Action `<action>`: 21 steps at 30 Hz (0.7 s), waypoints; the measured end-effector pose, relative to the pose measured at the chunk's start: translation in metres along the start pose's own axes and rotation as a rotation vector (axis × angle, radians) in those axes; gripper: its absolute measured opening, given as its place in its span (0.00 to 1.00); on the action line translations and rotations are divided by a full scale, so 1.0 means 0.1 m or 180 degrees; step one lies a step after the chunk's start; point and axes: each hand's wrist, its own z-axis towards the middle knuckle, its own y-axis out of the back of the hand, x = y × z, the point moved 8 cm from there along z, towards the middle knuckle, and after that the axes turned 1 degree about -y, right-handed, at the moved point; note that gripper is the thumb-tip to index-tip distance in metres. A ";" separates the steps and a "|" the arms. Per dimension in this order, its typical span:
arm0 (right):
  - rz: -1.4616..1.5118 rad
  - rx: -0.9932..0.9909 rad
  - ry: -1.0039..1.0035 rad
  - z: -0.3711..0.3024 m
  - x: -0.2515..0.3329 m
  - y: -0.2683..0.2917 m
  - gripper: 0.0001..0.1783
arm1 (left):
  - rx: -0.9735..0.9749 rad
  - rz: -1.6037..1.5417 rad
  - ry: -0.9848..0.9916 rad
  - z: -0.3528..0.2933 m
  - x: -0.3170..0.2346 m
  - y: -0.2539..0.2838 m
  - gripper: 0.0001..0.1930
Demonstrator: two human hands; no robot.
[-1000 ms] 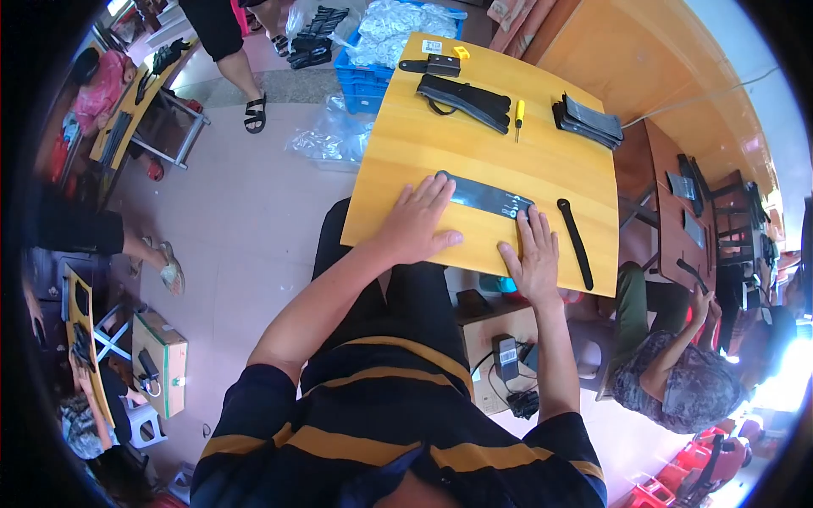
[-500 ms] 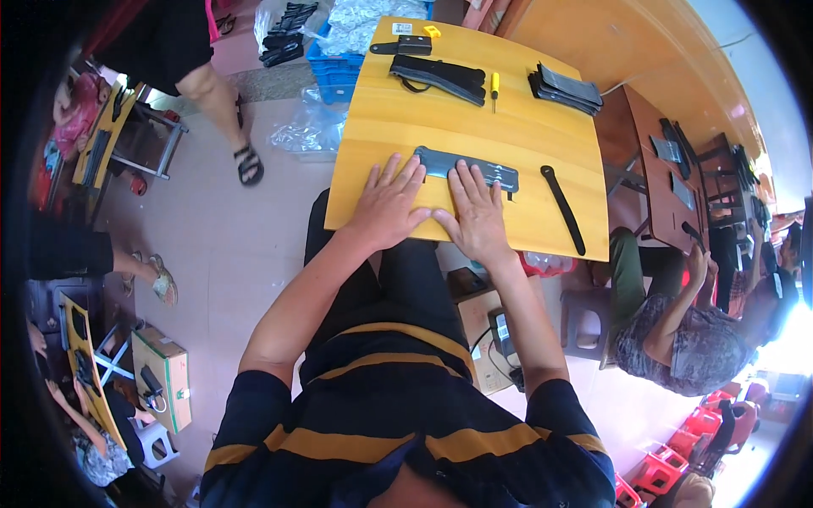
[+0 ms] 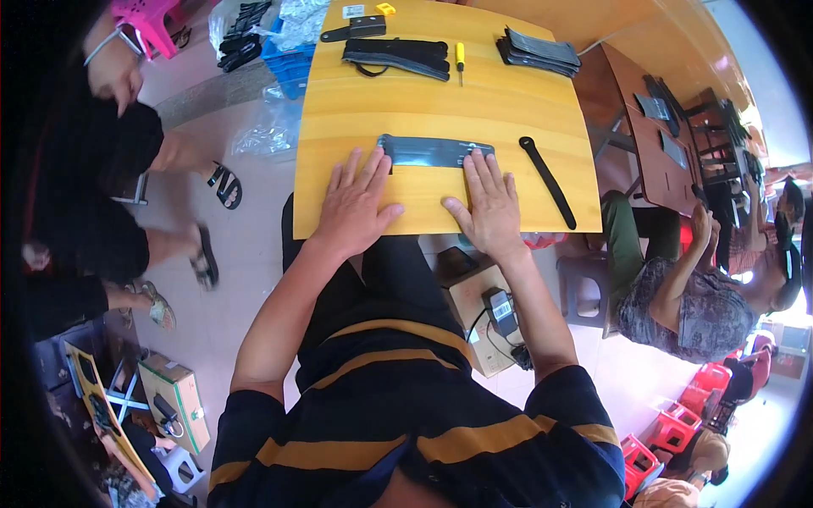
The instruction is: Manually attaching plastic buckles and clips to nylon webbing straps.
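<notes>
A flat, dark grey packet (image 3: pixel 440 153) with a shiny face lies crosswise on the yellow wooden table (image 3: pixel 415 199). My left hand (image 3: pixel 351 206) is open and palm down, its fingertips at the packet's left end. Flat on the table, my right hand (image 3: pixel 491 207) has its fingers spread, their tips over the packet's right end. To the right lies a single black strap (image 3: pixel 546 182) with a hole at its rounded end, touched by neither hand.
Along the table's far side are a pile of black straps (image 3: pixel 394 59), a yellow-handled screwdriver (image 3: pixel 460 57), a stack of dark packets (image 3: pixel 538 55) and a small black box (image 3: pixel 367 27). A person (image 3: pixel 690 309) sits at the right; another (image 3: pixel 102 186) stands at the left.
My hands have moved apart, the left sliding outward toward the packet's left end and the right to its right end. More of the packet's middle shows. The person at left has stepped closer.
</notes>
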 end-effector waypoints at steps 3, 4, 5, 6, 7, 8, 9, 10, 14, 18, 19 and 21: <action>0.0010 -0.0052 -0.0214 -0.07 -0.18 0.03 0.47 | -0.0040 0.0050 -0.0053 0.00 0.01 -0.01 0.41; 0.0025 -0.0045 -0.0232 -0.08 -0.19 0.04 0.48 | -0.0056 0.0052 -0.0055 0.00 0.01 -0.01 0.41; 0.0019 -0.0060 -0.0223 -0.09 -0.18 0.04 0.48 | -0.0062 0.0058 -0.0070 0.00 0.01 -0.01 0.41; -0.0105 -0.0072 -0.0338 -0.09 -0.19 0.03 0.48 | -0.0068 0.0062 -0.0094 0.01 0.00 -0.02 0.41; -0.0226 -0.0086 -0.0453 -0.09 -0.20 0.03 0.49 | -0.0084 0.0066 -0.0101 0.01 -0.01 -0.02 0.41; -0.0232 -0.0104 -0.0453 -0.07 -0.17 0.03 0.49 | -0.0111 0.0056 -0.0104 0.01 -0.02 -0.02 0.41; -0.0155 -0.0221 -0.0422 -0.06 -0.11 0.06 0.49 | -0.0128 0.0045 -0.0113 0.01 -0.03 -0.02 0.41; -0.0077 -0.0338 -0.0394 -0.04 -0.04 0.09 0.49 | -0.0132 0.0050 -0.0132 0.01 -0.03 -0.02 0.41; 0.0677 -0.0286 0.0642 0.13 0.59 0.09 0.50 | -0.0102 0.0018 -0.0142 -0.01 -0.03 -0.03 0.41; 0.1020 -0.0018 0.0858 0.26 0.85 -0.02 0.50 | 0.0055 0.0218 -0.0094 0.02 -0.04 -0.03 0.40; 0.0970 0.0009 0.0833 0.27 0.82 -0.08 0.50 | 0.0063 0.0213 -0.0140 0.03 -0.06 -0.04 0.40; 0.0921 0.0046 0.0792 0.25 0.71 -0.11 0.51 | 0.0048 0.0091 -0.0058 0.04 -0.05 -0.04 0.40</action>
